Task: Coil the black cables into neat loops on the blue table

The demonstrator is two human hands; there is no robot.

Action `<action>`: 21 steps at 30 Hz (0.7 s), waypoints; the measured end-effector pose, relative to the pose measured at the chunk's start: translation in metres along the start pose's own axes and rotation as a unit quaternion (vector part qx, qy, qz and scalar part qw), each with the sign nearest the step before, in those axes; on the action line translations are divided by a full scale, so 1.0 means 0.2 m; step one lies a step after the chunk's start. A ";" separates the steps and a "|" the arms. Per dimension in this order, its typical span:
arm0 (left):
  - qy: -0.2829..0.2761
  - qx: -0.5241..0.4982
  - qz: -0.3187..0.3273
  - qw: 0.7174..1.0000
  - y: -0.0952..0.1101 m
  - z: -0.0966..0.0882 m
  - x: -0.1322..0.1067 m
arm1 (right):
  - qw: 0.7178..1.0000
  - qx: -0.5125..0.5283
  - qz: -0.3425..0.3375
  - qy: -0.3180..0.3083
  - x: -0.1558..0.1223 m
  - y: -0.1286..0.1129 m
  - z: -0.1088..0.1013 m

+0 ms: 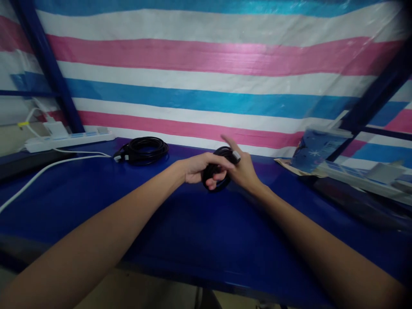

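Both my arms are stretched forward, bare, forearms converging toward centre. My left hand (201, 168) has its fingers (212, 183) curled closed, wrist roughly straight, knuckles up. My right hand (242, 168) meets it from the right, touching it, index finger pointing up and left, other fingers bent; their grip is partly hidden.
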State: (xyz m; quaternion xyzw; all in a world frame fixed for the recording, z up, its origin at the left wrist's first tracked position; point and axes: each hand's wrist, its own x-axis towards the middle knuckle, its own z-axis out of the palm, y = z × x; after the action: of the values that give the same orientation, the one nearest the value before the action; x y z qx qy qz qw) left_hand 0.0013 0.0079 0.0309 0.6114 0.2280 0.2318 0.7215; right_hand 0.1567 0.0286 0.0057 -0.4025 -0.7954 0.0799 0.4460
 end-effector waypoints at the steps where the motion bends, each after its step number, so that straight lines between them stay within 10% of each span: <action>1: -0.017 0.013 -0.027 0.999 0.01 -0.02 -0.01 | 1.000 -0.006 -0.002 -0.012 0.00 -0.01 0.00; 4: 0.004 0.068 -0.041 0.997 0.02 -0.06 -0.02 | 0.993 -0.111 0.027 -0.002 0.01 -0.02 0.00; 7: 0.139 0.153 0.050 0.977 0.01 -0.06 0.02 | 0.974 -0.215 0.058 0.042 0.04 -0.01 -0.02; 11: 0.306 0.270 0.158 0.899 -0.02 -0.06 0.07 | 0.994 -0.064 0.071 0.050 0.06 0.00 -0.03; 21: 0.020 0.018 0.066 0.997 0.00 -0.08 -0.03 | 0.943 0.286 0.170 0.030 0.03 -0.06 0.05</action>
State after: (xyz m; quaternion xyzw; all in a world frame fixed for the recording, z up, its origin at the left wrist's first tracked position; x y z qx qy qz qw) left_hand -0.0125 0.0162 0.0289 0.6336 0.2055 0.2872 0.6883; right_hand 0.1406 0.0274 0.0105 -0.3901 -0.6447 0.3662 0.5459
